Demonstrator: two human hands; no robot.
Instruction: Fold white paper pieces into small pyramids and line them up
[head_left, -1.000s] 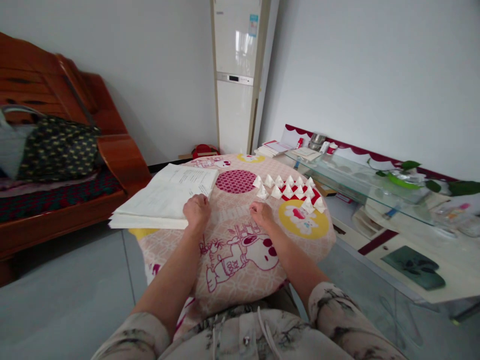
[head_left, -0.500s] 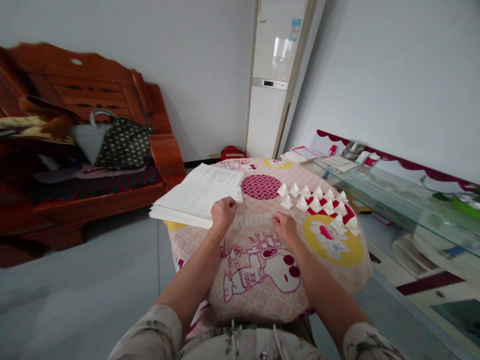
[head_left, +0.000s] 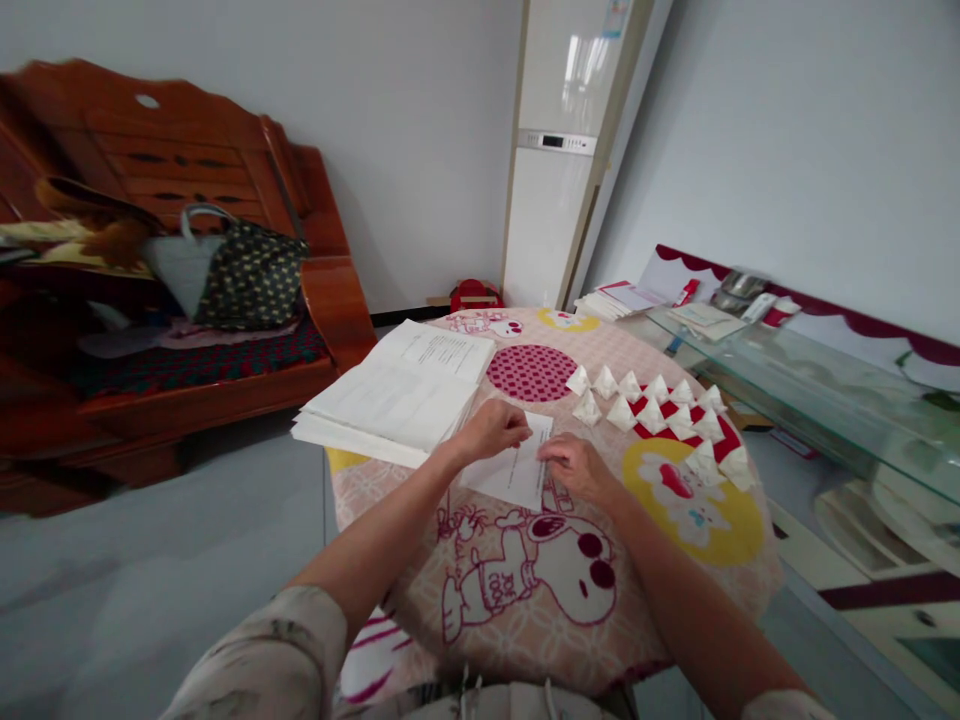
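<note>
A printed sheet of paper (head_left: 504,482) lies on the patterned tablecloth, close to the front of the open book (head_left: 405,385). My left hand (head_left: 491,430) is over the sheet's upper part, its fingers curled and pinched together at the paper. At the sheet's right edge, my right hand (head_left: 579,466) has its fingertips closed on the paper. Part of the sheet is hidden beneath my left hand and wrist. Rows of small folded paper pyramids (head_left: 652,415) stand to the right of my hands, some on a red patch of the cloth.
The round table wears a pink cartoon tablecloth (head_left: 480,600). A glass-topped cabinet (head_left: 817,380) stands at right, bearing a metal container and papers. Beyond the table are a tall white air conditioner (head_left: 551,210) and a red bag (head_left: 476,296). A wooden bench (head_left: 187,150) with bags is at left.
The sheet, earlier held stretched between my hands and seen nearly edge-on, now lies flatter with its print showing. My left hand has moved right, closer to my right hand. The view has shifted slightly.
</note>
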